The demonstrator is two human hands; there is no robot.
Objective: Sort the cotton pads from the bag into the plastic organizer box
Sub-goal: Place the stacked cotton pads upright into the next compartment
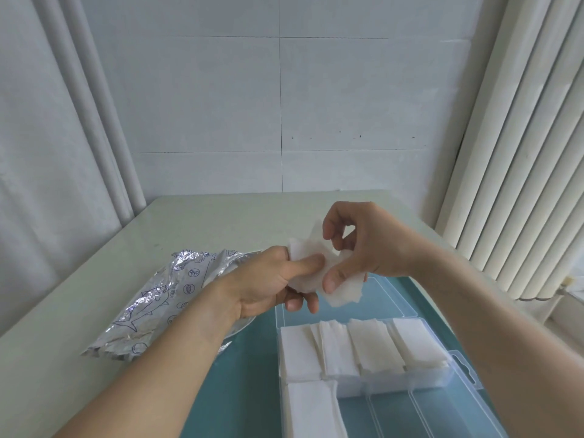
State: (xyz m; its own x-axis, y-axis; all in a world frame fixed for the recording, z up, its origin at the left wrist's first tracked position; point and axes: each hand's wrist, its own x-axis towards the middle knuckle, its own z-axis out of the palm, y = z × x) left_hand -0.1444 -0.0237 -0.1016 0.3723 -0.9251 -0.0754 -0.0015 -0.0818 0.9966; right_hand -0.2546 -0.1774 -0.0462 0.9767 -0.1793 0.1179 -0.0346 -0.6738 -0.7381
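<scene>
My left hand [271, 279] and my right hand [357, 245] meet above the table, both pinching a small bunch of white cotton pads [343, 290] between thumbs and fingers. The silver foil bag [158, 295] with blue fish drawings lies open on the table to the left, under my left wrist. The clear plastic organizer box [455, 390] sits below my hands at the right. Its far row of compartments holds stacked cotton pads [363, 346], and a near left compartment holds more. The near right compartments hold nothing.
The box's clear lid [388, 298] lies open behind it on a teal mat [249, 374]. The pale table [202, 222] ends at a tiled wall. A ribbed white radiator [521, 159] stands at the right, and pipes run down the left wall.
</scene>
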